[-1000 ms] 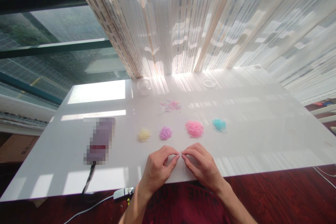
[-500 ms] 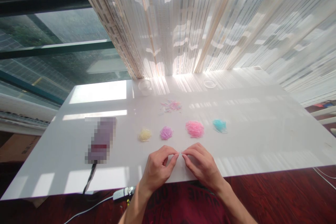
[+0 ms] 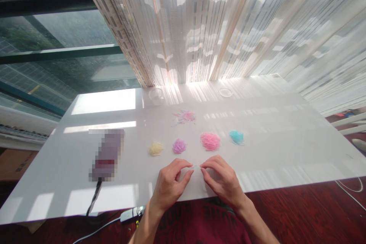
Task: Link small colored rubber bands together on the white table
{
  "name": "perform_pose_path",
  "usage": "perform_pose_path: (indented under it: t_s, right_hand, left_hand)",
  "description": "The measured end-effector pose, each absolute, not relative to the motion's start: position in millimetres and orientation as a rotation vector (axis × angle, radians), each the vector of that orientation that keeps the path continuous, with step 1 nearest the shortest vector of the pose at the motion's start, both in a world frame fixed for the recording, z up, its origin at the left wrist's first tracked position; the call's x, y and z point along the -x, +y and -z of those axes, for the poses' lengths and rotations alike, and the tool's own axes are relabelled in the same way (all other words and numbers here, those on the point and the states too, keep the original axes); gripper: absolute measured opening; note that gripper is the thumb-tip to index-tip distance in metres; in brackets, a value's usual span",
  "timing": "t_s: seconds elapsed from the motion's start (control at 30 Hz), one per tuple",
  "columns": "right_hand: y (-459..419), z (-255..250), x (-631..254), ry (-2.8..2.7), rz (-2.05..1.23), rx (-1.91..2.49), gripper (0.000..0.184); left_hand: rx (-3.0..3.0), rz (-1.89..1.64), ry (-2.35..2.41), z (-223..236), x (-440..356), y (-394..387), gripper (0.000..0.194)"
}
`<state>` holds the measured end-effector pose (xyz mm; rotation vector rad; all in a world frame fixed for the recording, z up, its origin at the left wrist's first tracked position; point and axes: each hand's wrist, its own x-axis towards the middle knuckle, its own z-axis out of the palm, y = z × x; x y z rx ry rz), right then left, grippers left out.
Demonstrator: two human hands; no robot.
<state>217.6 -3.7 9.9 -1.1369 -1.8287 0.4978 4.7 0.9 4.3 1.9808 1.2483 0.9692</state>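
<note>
Since the earlier frames, the left hand (image 3: 170,183) and the right hand (image 3: 223,177) have drawn slightly apart at the fingertips, and more of a thin pale piece (image 3: 195,167) shows in the gap; a patterned sheer curtain (image 3: 194,26) hangs along the far side, over the back edge of a long white worktop (image 3: 286,141) striped with sunlight; the two hands hover above its near edge, facing each other; on each, thumb and index finger nearly meet, though I cannot tell which fingers are clamped on the piece; off to the left lies a pixelated purple-grey object (image 3: 107,154), a black strap (image 3: 94,197) running from it over the near edge; beneath that edge sits a white power strip (image 3: 130,214); two clear round dishes, one on the left (image 3: 156,95) and one on the right (image 3: 226,92), stand at the back; in front of them spreads a loose mixed-colour pile (image 3: 184,116); a row nearer the hands has the large pink pile (image 3: 210,142), with the blue pile (image 3: 236,137) to its right, and the yellow pile (image 3: 156,148) and purple pile (image 3: 179,146) to its left; smallest is the piece itself, between the two sets of fingertips, well apart from the mixed-colour pile.
</note>
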Motion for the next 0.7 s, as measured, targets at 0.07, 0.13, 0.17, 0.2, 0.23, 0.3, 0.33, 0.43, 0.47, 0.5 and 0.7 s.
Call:
perform_pose_path:
  t_s: [0.07,0.13,0.17,0.2,0.23,0.3,0.33,0.43,0.47,0.5,0.7]
  right_hand:
    - [1,-14,-237,-1.791,-0.373,1.208,0.01]
    - [7,-16,-263,-1.678,-0.215,1.366,0.006]
    - [11,-16,-276,-1.628,-0.155,1.449,0.005]
    - [16,-15,-288,-1.587,-0.11,1.522,0.008]
    - [20,-14,-299,-1.561,-0.07,1.57,0.013]
    - [28,-9,-315,-1.536,-0.07,1.65,0.022]
    - [31,-7,-319,-1.517,-0.07,1.674,0.027]
    - [38,0,-323,-1.483,-0.095,1.716,0.036]
    - [38,1,-322,-1.48,-0.101,1.723,0.038]
    - [39,2,-321,-1.48,-0.104,1.727,0.04]
    - [36,3,-321,-1.496,-0.106,1.7,0.037]
  left_hand:
    - [-2.037,-0.995,1.308,-3,-5,0,0.011]
    - [-2.115,-1.007,1.407,-2,-6,-1,0.012]
    - [-2.155,-1.004,1.46,-2,-6,-2,0.013]
    - [-2.188,-0.991,1.511,-2,-6,-2,0.014]
    - [-2.217,-0.967,1.548,-2,-7,-2,0.015]
    - [-2.256,-0.914,1.578,-3,-7,-2,0.017]
    - [-2.265,-0.889,1.577,-3,-7,-2,0.018]
    - [-2.257,-0.848,1.548,-6,-6,0,0.021]
    - [-2.25,-0.844,1.54,-7,-5,0,0.022]
    - [-2.245,-0.843,1.535,-7,-5,1,0.023]
    - [-2.27,-0.819,1.559,-8,-8,1,0.024]
